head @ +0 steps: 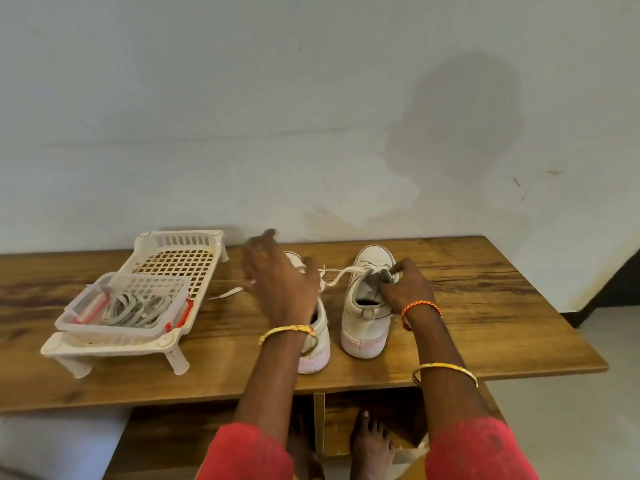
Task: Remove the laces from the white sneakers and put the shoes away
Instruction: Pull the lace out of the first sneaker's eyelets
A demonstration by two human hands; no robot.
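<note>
Sneakers sit side by side on the wooden worktop [485, 306], heels toward the person and toes toward the wall. The right sneaker [367, 306] stands upright with its white lace [341, 273] partly pulled out; the lace trails leftward from the eyelets across the gap to the other shoe. The right hand [405, 289] rests on that shoe's outer side, its fingers curled at the tongue and top eyelets, pinching there (whether on lace or tongue I cannot tell).

The left sneaker [317, 341] is largely hidden behind the left hand [277, 275], which hovers over it with fingers spread and relaxed; it is blurred, and I cannot tell whether a fingertip catches the lace. A loose white lace end [227, 292] lies flat on the worktop just left of that hand.

Further left stands a white plastic rack [180, 258] on short legs. On its near end sits a clear slotted basket [131, 306] holding coiled pale laces [135, 308] and a small red and white item. Both wrists wear bangles, and the right one also has an orange thread band [420, 308].
</note>
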